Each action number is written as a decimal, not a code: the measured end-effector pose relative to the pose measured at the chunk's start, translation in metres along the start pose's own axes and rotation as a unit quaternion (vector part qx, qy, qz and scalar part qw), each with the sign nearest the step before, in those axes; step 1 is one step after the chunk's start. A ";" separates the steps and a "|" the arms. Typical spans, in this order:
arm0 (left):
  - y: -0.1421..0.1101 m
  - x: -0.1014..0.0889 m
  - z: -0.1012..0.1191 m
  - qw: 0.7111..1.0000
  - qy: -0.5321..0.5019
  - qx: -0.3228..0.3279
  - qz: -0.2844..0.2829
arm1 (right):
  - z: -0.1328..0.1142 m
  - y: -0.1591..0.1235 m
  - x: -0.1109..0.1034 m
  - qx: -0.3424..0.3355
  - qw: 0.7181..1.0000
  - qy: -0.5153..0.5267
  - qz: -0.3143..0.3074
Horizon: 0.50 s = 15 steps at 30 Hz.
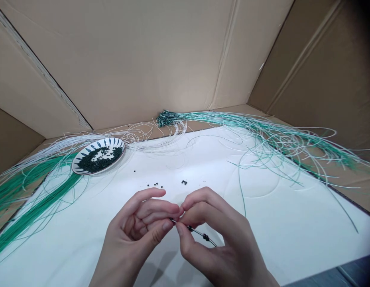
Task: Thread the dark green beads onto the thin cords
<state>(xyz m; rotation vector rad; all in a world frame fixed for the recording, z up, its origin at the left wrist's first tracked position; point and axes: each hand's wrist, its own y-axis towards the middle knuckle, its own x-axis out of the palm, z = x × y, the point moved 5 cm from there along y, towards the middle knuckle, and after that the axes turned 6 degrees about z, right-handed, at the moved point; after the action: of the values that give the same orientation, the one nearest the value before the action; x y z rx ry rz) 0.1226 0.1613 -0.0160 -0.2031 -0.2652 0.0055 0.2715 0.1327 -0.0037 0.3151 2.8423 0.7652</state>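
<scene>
Over the white board, my left hand (143,229) and my right hand (216,235) meet at their fingertips. Between them runs a thin beaded cord (197,231) with small black beads on it. My right thumb and fingers pinch this cord, and part of it passes beneath the right palm. The left thumb and fingers close on its other end, where a dark bead shows at the tips. Just beyond the hands lie several loose black beads (184,182) on the board.
A striped plate (121,140) of black beads stands at the left. Green cords (50,203) and white cords (53,144) spread beside it. A beaded bundle (168,118) at the back trails cords rightward. Cardboard walls (149,59) enclose the white board (292,231).
</scene>
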 end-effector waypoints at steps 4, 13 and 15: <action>-0.002 -0.002 0.010 0.993 0.073 0.095 0.009 | 0.004 0.003 -0.001 0.028 0.999 0.008 -0.038; 0.009 0.001 0.012 0.962 0.181 0.164 -0.120 | 0.011 0.007 -0.006 0.104 0.992 0.038 -0.067; 0.009 0.002 0.011 0.950 0.219 0.177 -0.133 | 0.010 0.007 -0.006 0.110 0.991 0.041 -0.069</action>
<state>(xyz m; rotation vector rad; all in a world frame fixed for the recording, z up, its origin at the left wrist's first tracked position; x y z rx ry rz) 0.1216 0.1725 -0.0071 0.1919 0.1553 -0.2564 0.2803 0.1422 -0.0082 0.1150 2.9936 0.4474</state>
